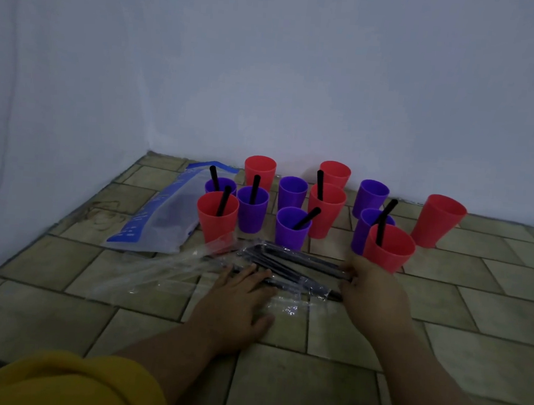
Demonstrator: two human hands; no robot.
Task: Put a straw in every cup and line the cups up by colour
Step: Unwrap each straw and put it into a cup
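Several red and purple cups stand mixed on the tiled surface near the wall. Black straws stand in some: the front-left red cup (pixel 217 216), a purple cup (pixel 251 209), a front purple cup (pixel 291 228), a middle red cup (pixel 325 210) and the front-right red cup (pixel 389 248). Others show no straw, such as a far red cup (pixel 259 169) and the tilted-looking red cup (pixel 438 220) at right. A clear plastic packet of black straws (pixel 286 263) lies in front. My left hand (pixel 239 299) presses flat on the packet. My right hand (pixel 371 285) pinches straw ends at the packet's right end.
A clear zip bag with blue print (pixel 159 216) lies left of the cups. The wall meets the tiled surface just behind the cups. A yellow sleeve (pixel 63 384) shows at the bottom left.
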